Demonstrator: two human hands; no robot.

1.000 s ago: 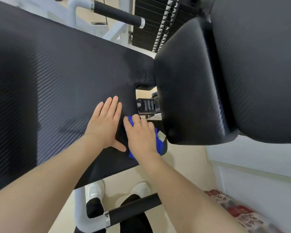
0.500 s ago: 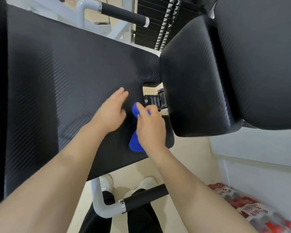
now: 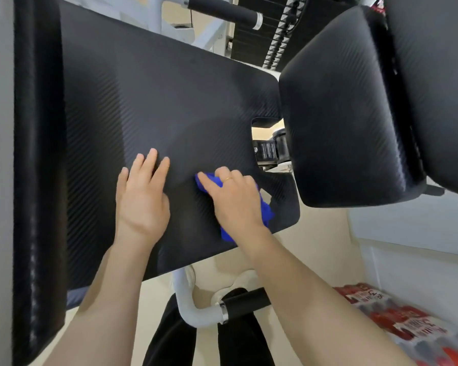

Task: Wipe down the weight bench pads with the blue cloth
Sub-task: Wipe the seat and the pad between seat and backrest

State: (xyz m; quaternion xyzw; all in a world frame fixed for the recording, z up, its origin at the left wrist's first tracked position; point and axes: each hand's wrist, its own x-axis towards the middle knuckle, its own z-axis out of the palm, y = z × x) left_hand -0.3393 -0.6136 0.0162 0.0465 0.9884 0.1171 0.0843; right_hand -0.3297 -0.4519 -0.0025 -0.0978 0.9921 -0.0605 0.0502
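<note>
The blue cloth (image 3: pixel 265 210) lies bunched on the large black seat pad (image 3: pixel 169 107), near that pad's lower right corner, right of the frame's centre; most of it is hidden under the right hand (image 3: pixel 234 200), with folds showing past the index finger at the upper left, along the hand's right side and below the wrist edge. The right hand lies on top of the cloth with its fingers curled over the bunch, holding it down against the pad; a thin ring (image 3: pixel 228 178) sits on one finger. Just to the left, apart from the cloth, the left hand (image 3: pixel 142 200) rests flat on the same pad, fingers straight and pointing toward the top of the frame, grasping nothing. Both bare forearms run from the lower edge of the frame up to the hands. The seat pad has a ribbed, woven-looking surface and a notch in its right edge, where a black metal fitting (image 3: pixel 269 150) shows in the gap. Right of that gap a second, thick black pad (image 3: pixel 349 107) fills the upper right of the frame. At the top centre a white frame tube with a black foam handle (image 3: pixel 222 10) crosses, with a black weight stack (image 3: pixel 275 30) beside it. At the lower centre, below the seat pad, another white tube with a black grip (image 3: pixel 245 299) curves over the person's dark trousers (image 3: pixel 169 339) and white shoes (image 3: pixel 242 280). In the lower right corner lies a pack of red-labelled bottles (image 3: pixel 407 320) on the pale floor.
</note>
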